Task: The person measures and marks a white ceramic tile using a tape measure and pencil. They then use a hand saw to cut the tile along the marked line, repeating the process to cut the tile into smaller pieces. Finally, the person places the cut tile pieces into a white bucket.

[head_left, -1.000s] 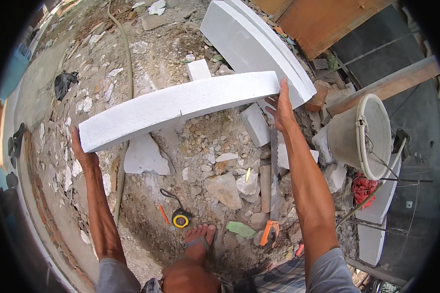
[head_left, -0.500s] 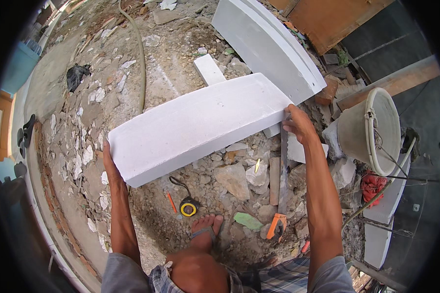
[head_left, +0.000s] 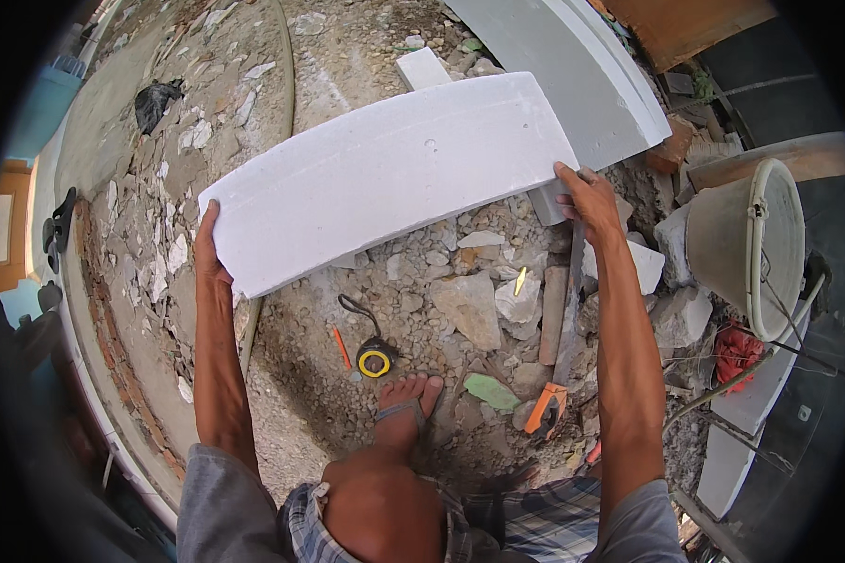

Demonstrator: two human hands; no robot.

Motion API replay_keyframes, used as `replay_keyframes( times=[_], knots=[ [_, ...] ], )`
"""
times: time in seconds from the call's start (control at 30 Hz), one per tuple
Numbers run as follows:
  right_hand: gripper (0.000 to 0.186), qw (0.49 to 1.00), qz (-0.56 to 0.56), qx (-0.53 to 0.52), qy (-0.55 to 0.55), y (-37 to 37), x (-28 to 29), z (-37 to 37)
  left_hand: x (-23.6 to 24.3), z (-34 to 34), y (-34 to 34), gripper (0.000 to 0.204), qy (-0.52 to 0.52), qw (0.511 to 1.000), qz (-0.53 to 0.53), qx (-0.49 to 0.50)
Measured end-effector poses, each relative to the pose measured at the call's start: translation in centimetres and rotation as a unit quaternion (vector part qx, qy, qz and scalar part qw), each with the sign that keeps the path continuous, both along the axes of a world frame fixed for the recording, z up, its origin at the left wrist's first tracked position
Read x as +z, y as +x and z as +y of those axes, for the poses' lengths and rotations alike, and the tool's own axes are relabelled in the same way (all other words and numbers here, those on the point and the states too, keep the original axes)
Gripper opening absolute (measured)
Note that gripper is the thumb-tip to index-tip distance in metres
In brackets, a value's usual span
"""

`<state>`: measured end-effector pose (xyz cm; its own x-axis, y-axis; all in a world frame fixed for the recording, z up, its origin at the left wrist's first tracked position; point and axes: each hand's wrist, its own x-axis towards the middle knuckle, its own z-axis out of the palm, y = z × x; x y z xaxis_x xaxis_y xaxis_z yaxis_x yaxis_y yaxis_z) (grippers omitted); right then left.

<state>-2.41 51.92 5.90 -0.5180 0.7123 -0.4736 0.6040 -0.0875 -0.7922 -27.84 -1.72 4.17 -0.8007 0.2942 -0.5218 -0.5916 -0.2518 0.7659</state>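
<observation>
Left grip (head_left: 210, 244), right grip (head_left: 591, 199) pinching block (head_left: 390, 178) at opposite ends, upper centre of frame; tape (head_left: 375, 362) lower centre.

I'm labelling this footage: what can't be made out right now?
In the head view:
Underside of the long white rectangular block: turned away from the camera.
Most fingers of the bare left hand: hidden by the block.
Middle of the long tan hose: covered by the block.
Far end of the pale grey flat slab: cut off by the upper edge.
Markings on the black-and-yellow tape measure: too small.
</observation>
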Motion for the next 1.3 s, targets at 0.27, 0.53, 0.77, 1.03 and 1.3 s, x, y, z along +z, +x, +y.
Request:
replay_keyframes(
  times=[0.27,0.53,0.77,1.03,1.3],
  knots=[
    [0.066,0.957,-0.048,0.071,0.278,0.9,0.2,-0.9,-0.6,-0.3,1.1,0.087,-0.108,0.988,0.087,0.065],
    [0.029,0.988,-0.011,0.136,0.069,13.4,-3.9,-21.9,0.7,0.0,25.3,0.077,-0.454,0.753,0.397,-0.263],
    [0.023,0.886,0.061,0.392,0.241,4.5,-1.2,-35.3,-3.7,3.2,31.5,0.075,-0.494,0.590,0.463,-0.440],
    [0.010,0.827,-0.090,0.510,0.220,-0.8,-8.9,-42.5,-7.5,2.9,33.0,0.087,-0.285,0.855,0.273,-0.338],
    [0.038,0.945,0.054,0.315,0.067,3.6,0.2,-30.6,1.4,3.7,28.9,0.046,-0.330,0.798,0.302,-0.405]
  ],
)
